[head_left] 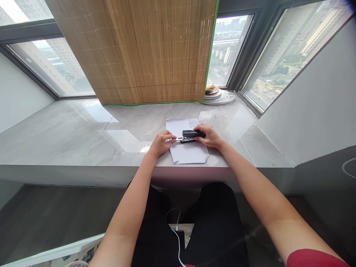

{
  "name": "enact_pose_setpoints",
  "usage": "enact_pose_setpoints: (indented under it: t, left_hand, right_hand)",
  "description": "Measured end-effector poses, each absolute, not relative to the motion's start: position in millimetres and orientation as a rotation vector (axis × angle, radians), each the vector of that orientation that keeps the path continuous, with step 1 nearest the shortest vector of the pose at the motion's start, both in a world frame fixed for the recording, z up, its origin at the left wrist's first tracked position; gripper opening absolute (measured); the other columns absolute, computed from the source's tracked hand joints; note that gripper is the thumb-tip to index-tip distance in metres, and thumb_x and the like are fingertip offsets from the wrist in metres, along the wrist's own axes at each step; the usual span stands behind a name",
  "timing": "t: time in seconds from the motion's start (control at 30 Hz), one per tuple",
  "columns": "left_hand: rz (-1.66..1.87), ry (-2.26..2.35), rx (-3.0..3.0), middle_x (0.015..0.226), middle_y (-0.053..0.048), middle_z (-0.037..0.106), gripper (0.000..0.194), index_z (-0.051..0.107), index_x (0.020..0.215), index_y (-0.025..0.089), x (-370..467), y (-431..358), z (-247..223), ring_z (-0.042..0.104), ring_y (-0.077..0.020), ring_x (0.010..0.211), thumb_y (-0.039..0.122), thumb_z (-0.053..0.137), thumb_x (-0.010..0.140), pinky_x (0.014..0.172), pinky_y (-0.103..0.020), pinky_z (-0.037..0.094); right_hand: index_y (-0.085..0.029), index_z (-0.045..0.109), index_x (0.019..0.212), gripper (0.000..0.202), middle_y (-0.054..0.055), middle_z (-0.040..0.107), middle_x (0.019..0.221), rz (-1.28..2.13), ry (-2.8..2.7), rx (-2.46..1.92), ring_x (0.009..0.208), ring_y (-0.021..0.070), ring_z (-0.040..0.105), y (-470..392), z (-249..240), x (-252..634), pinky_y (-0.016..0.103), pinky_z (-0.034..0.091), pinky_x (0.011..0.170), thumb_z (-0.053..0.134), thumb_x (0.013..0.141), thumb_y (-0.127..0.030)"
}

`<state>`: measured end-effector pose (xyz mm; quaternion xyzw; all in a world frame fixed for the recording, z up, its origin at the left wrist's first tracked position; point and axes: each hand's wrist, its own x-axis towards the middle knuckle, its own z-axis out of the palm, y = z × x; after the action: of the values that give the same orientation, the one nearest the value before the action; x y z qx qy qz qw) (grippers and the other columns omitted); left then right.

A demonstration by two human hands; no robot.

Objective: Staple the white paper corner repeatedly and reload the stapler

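Observation:
A black stapler (194, 134) lies on its side or is held just over the white sheets of paper (189, 155), its upper and lower arms spread apart. My right hand (209, 136) grips the rear end of it, thumb below and fingers above. At the stapler's left end, my left hand (162, 142) pinches a thin silvery strip (178, 139) between thumb and fingers. Whether this strip is a loose piece or part of the stapler, I cannot tell. Small dark print shows near the paper's upper right corner.
The paper rests on a grey marbled window sill (66, 144). A tiny silvery piece (217, 116) lies behind my right hand. Stacked plates (213, 93) stand at the back, beside a hanging bamboo blind (155, 52). A white cable (178, 244) runs between my legs.

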<state>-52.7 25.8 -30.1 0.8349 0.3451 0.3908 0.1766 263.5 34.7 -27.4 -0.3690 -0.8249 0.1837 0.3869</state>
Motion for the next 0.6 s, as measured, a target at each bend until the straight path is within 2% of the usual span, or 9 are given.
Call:
enact_pose_setpoints:
  t: [0.2,0.37,0.43,0.6]
  left_hand:
    - [1.156,0.803,2.283,0.106,-0.009,0.079,0.022,0.084,0.107,0.026,-52,24,-28,0.075,-0.0226,0.096,0.044,0.077,0.1,0.087,-0.039,0.061]
    - [1.193,0.756,2.312,0.105,-0.008,0.074,0.042,0.076,0.116,0.025,-50,24,-24,0.071,-0.0216,0.091,0.058,0.082,0.092,0.089,-0.04,0.058]
    - [1.161,0.761,2.356,0.103,-0.006,0.072,0.045,0.072,0.116,0.024,-49,25,-23,0.068,-0.0208,0.088,0.057,0.085,0.089,0.087,-0.039,0.056]
    - [1.07,0.843,2.505,0.1,-0.003,0.069,0.032,0.066,0.109,0.023,-46,24,-22,0.064,-0.0191,0.086,0.041,0.087,0.092,0.09,-0.038,0.049]
  right_hand:
    - [-0.025,0.074,0.107,0.023,0.006,0.074,0.098,0.502,-2.015,-0.943,0.089,0.0257,0.062,33,-22,268,0.04,0.051,0.08,0.077,0.085,-0.031]
    - [-0.023,0.077,0.107,0.027,0.004,0.072,0.091,0.603,-2.021,-0.825,0.08,0.0209,0.056,25,-17,258,0.036,0.048,0.075,0.08,0.09,-0.044]
    - [-0.022,0.077,0.108,0.033,0.004,0.071,0.088,0.621,-2.053,-0.765,0.076,0.0191,0.053,23,-16,250,0.036,0.047,0.075,0.081,0.092,-0.051]
    - [-0.021,0.078,0.108,0.041,0.003,0.068,0.085,0.601,-2.088,-0.678,0.073,0.0173,0.051,24,-18,237,0.034,0.045,0.073,0.083,0.091,-0.058]
